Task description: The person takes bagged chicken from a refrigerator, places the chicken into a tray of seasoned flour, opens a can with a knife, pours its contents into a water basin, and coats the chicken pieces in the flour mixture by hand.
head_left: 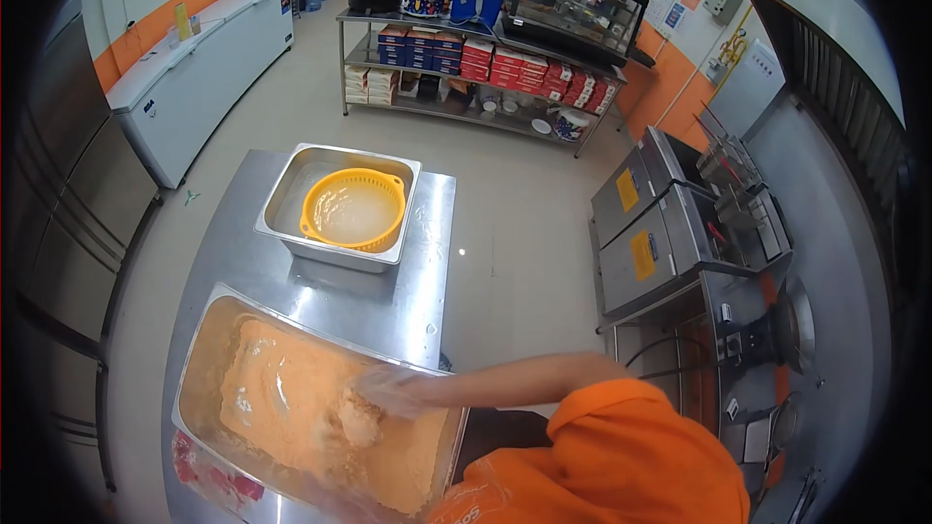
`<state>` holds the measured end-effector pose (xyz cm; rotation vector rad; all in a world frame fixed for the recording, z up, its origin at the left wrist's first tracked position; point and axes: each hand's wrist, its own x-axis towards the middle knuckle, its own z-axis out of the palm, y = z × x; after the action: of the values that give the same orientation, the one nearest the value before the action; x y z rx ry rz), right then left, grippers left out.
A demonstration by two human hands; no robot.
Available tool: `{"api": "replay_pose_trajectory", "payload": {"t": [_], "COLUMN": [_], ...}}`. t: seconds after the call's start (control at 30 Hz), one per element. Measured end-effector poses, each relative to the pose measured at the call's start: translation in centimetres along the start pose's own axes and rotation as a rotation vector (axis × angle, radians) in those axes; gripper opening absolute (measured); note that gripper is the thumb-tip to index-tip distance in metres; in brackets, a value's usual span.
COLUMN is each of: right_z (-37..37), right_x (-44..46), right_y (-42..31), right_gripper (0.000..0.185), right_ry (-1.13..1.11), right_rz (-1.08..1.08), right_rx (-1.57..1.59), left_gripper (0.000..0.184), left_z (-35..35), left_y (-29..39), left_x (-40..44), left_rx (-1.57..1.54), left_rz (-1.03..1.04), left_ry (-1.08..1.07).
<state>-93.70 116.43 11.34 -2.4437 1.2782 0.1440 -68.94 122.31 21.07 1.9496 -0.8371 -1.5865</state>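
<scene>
A deep metal pan in front of me holds orange-tinted flour. My right hand, in what looks like a thin clear glove, is inside the pan, reaching in from the right. Right at its fingers is a lumpy flour-coated piece, its kind hidden by the coating. Motion smears these fingers, so their grip is unclear. Low in the view, my left hand is a faint blur over the pan's near side.
Beyond the pan, on the steel table, stands a metal tub with a yellow strainer basket in cloudy liquid. Red-stained plastic lies by the pan's near-left edge. Fryers are to the right, a loaded shelf behind, chest freezers left.
</scene>
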Motion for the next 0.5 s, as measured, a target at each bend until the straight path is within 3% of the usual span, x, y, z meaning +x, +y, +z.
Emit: {"api": "replay_pose_trajectory", "payload": {"t": [0.07,0.2,0.33,0.4,0.5], "right_z": [1.1,6.8,2.8,-2.9,-6.6], "right_x": [-1.0,-1.6,-0.1,-0.3,1.0], "right_y": [0.5,-3.0,-6.3,-6.1,-4.9], "right_gripper": [0.029,0.026,0.025,0.024,0.023], "right_ry": [-0.096,-0.045,0.149,0.2,0.288], "right_rz": [-0.027,-0.021,0.082,0.142,0.206], "right_rx": [-0.055,0.55,0.774,0.715,0.474], "left_gripper": [0.071,0.068,0.066,0.064,0.062], "left_z": [1.3,3.7,1.0,-0.5,-1.0], "left_y": [-1.8,-3.5,-2.0,-1.5,-1.4], "left_x": [-0.9,-1.0,-1.2,-0.9,-0.2], "left_rx": [0.0,0.045,0.467,0.64,0.69], "left_rz": [-0.093,-0.127,0.32,0.527,0.646], "left_ry": [-0.103,-0.177,-0.134,-0.076,-0.033]}}
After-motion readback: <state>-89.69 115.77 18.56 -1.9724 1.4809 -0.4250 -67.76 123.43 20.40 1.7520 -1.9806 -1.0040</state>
